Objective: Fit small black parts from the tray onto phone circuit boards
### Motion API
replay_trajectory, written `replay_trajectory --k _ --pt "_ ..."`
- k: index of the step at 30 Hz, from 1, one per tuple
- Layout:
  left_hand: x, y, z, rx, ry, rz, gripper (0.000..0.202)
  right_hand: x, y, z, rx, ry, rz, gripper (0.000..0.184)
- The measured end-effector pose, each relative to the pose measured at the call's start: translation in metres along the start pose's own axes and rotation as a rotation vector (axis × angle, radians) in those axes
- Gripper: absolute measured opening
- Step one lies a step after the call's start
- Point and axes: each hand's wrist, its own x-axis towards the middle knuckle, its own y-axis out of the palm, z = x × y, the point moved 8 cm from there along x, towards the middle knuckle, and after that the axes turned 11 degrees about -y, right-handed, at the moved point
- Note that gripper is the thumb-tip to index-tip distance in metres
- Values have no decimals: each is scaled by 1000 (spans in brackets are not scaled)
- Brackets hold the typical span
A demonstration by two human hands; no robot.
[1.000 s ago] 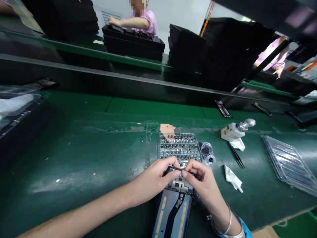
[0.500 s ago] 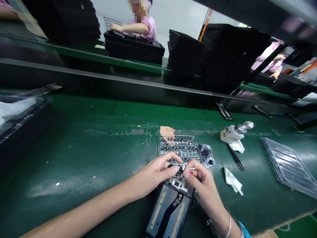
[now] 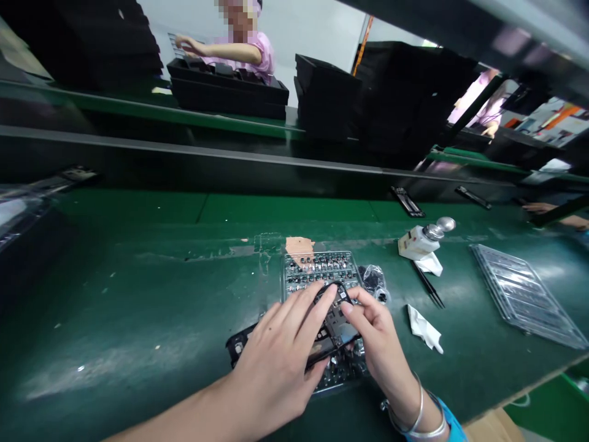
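Our left hand (image 3: 278,353) grips across the phone (image 3: 338,323), right hand (image 3: 380,334) pinches it too; guess we're positioning it, steadiness needed next.

An electronics workshop: opened phone (image 3: 338,324), parts tray (image 3: 317,254), green bench (image 3: 151,282) (black bins (image 3: 230,95) behind).

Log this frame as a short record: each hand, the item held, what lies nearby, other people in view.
left hand: spread over the device, fingers across its face
right hand: thumb and fingers at the device's edge
device state: black-framed, inner parts exposed
beneath: clear tray with rows of small parts, partly hidden
picture right: white bottle, black tweezers, crumpled white cloth
other people: person in pink behind black trays; more partly visible at right
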Motion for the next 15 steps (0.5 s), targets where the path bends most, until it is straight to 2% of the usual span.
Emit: replay_trajectory --k 7,10,13,15 --pt "0 1 -7 35 122 -31 74 -1 -2 -3 64 -26 -39 18" --pt "1 -1 -8 7 154 7 76 -2 -4 -3 120 -28 -65 17" --pt "6 -11 -2 -243 91 90 77 0 -5 6 131 -87 -63 21" --pt "12 -14 4 -578 23 187 71 1 -8 14 114 -148 -67 29"
